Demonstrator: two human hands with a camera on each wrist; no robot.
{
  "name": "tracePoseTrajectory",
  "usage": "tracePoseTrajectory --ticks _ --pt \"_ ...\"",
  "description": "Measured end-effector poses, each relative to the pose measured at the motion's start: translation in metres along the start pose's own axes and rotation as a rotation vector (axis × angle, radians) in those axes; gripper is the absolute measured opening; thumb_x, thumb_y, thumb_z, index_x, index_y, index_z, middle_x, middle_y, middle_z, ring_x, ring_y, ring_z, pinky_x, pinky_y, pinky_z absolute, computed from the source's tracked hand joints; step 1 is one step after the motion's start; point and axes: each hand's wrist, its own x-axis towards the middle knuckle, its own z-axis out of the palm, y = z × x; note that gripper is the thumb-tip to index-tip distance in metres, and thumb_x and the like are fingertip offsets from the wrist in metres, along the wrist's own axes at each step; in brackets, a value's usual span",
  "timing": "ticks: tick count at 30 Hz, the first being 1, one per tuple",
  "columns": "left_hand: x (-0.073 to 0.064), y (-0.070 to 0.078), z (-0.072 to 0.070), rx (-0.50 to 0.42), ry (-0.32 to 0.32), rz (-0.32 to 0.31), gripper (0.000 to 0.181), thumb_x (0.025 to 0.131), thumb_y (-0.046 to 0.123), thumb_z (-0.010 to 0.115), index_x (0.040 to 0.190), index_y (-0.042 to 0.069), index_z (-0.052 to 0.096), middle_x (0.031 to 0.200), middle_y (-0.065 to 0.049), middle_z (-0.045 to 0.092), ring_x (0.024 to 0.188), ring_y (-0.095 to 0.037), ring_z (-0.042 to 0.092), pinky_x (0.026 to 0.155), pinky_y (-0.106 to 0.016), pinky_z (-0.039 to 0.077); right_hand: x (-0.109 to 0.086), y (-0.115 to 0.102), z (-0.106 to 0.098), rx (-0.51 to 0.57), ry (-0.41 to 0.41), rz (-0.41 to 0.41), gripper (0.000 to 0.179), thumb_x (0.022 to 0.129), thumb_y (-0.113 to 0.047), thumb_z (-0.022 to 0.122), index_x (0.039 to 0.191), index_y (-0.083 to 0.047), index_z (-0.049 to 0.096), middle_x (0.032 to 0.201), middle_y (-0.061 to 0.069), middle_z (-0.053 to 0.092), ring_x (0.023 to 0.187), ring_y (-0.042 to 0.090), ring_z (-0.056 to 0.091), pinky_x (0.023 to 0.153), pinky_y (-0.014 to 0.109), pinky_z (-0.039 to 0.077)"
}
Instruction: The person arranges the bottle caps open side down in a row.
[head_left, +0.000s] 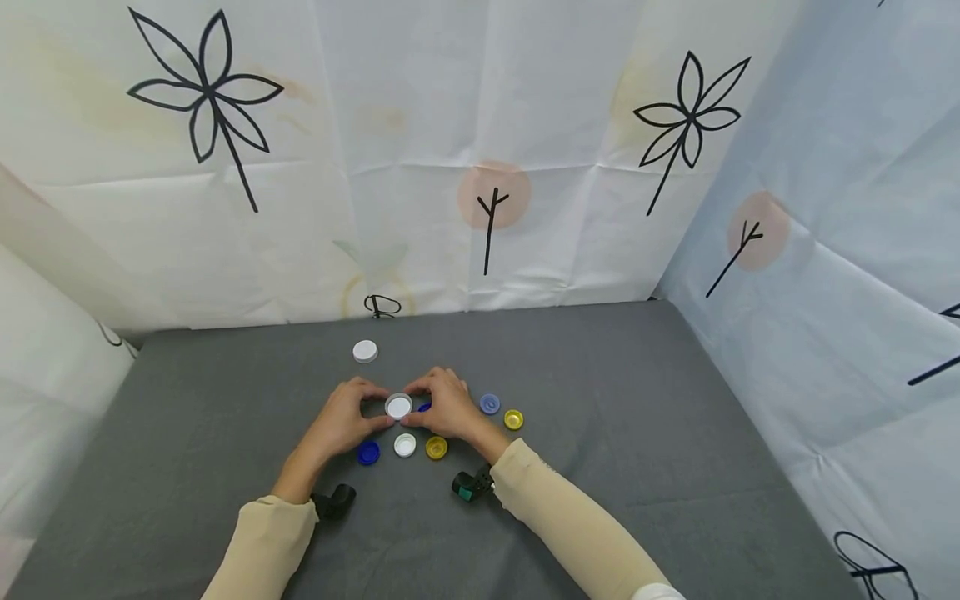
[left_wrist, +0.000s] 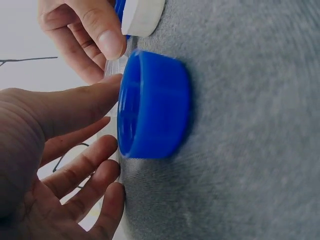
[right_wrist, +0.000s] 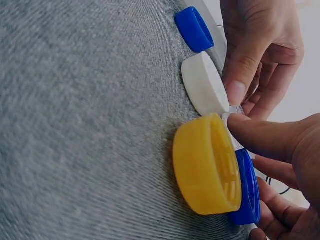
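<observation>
In the head view, my left hand (head_left: pixel 345 419) and right hand (head_left: pixel 448 407) meet around a round white cap with a clear rim (head_left: pixel 398 407). Thumb and fingers of each hand grip it from opposite sides. Just in front of it stand a blue cap (head_left: pixel 368 452), a white cap (head_left: pixel 405 445) and a yellow cap (head_left: pixel 437 447). Another blue cap (head_left: pixel 424 407) is partly covered by the right hand. In the left wrist view, the near blue cap (left_wrist: pixel 157 105) hides part of the grip. The yellow cap (right_wrist: pixel 200 165) does likewise in the right wrist view.
On the grey cloth-covered table (head_left: pixel 600 400), a light blue cap (head_left: pixel 490 404) and a second yellow cap (head_left: pixel 513 419) lie right of the right hand. Farther back sits a white lid (head_left: pixel 365 351). Printed cloth walls (head_left: pixel 420 225) border the table.
</observation>
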Motion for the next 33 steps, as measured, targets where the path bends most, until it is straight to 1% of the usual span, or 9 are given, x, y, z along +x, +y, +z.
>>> tracePoseTrajectory --ticks 3,7,9,11,15,20,25,29,33 --pt "0.000 0.001 0.001 -0.005 0.016 -0.005 0.032 0.080 0.009 0.086 0.108 -0.002 0.075 0.107 -0.017 0.067 0.104 -0.040 0.058 0.091 -0.059 0.043 0.000 0.000 0.000 0.019 0.009 -0.005 0.036 0.083 -0.025 0.087 0.116 -0.014 0.076 0.107 0.001 0.062 0.098 0.017 0.050 0.084 0.035 0.035" --pt "-0.001 0.003 0.000 -0.044 0.036 -0.019 0.033 0.082 0.010 0.085 0.111 -0.002 0.074 0.110 -0.017 0.068 0.106 -0.038 0.061 0.091 -0.057 0.046 -0.002 0.001 -0.002 0.094 0.018 -0.034 0.037 0.086 -0.022 0.085 0.119 -0.011 0.074 0.110 0.003 0.066 0.103 0.020 0.057 0.097 0.044 0.039" --pt "-0.002 0.005 -0.001 -0.078 0.043 -0.032 0.034 0.083 0.011 0.085 0.113 -0.001 0.074 0.111 -0.017 0.070 0.106 -0.037 0.063 0.091 -0.056 0.048 -0.004 0.001 -0.004 0.141 0.021 -0.053 0.037 0.087 -0.020 0.083 0.121 -0.009 0.073 0.113 0.004 0.068 0.107 0.022 0.060 0.102 0.045 0.041" --pt "-0.002 0.007 -0.002 -0.118 0.044 -0.042 0.034 0.085 0.012 0.084 0.115 0.000 0.073 0.112 -0.017 0.071 0.106 -0.037 0.065 0.091 -0.055 0.051 -0.006 0.002 -0.007 0.186 0.029 -0.072 0.037 0.088 -0.019 0.083 0.121 -0.008 0.072 0.115 0.006 0.069 0.109 0.023 0.063 0.101 0.043 0.044" --pt "-0.004 0.013 -0.003 -0.194 0.051 -0.044 0.035 0.087 0.011 0.082 0.118 0.002 0.072 0.113 -0.015 0.072 0.105 -0.034 0.068 0.089 -0.052 0.055 -0.012 0.003 -0.014 0.273 0.049 -0.124 0.038 0.089 -0.016 0.081 0.123 -0.005 0.070 0.116 0.009 0.069 0.110 0.028 0.064 0.093 0.042 0.053" --pt "-0.006 0.028 -0.005 -0.250 0.084 0.011 0.037 0.086 0.011 0.083 0.120 0.002 0.071 0.109 -0.012 0.073 0.101 -0.031 0.069 0.088 -0.052 0.055 -0.025 0.002 -0.029 0.366 0.075 -0.188 0.038 0.090 -0.012 0.079 0.126 -0.003 0.068 0.116 0.012 0.067 0.108 0.035 0.063 0.090 0.051 0.053" --pt "-0.007 0.049 -0.009 -0.294 0.104 0.068 0.039 0.084 0.012 0.085 0.120 0.005 0.071 0.111 -0.008 0.072 0.102 -0.027 0.067 0.089 -0.051 0.055 -0.038 0.000 -0.047 0.405 0.111 -0.239 0.039 0.090 -0.012 0.079 0.128 -0.006 0.067 0.117 0.010 0.066 0.108 0.033 0.063 0.091 0.056 0.051" --pt "-0.006 0.064 -0.013 -0.322 0.128 0.119 0.038 0.084 0.011 0.085 0.119 0.007 0.072 0.111 -0.005 0.072 0.101 -0.024 0.066 0.088 -0.049 0.055 -0.045 -0.001 -0.059 0.420 0.151 -0.274 0.041 0.089 -0.011 0.080 0.128 -0.007 0.068 0.117 0.007 0.067 0.107 0.033 0.063 0.089 0.057 0.051" --pt "-0.004 0.075 -0.014 -0.356 0.148 0.160 0.037 0.083 0.011 0.085 0.118 0.008 0.073 0.111 -0.004 0.071 0.101 -0.023 0.066 0.087 -0.048 0.056 -0.052 -0.002 -0.070 0.413 0.191 -0.317 0.042 0.088 -0.010 0.081 0.127 -0.008 0.068 0.117 0.006 0.067 0.106 0.035 0.062 0.088 0.052 0.052"
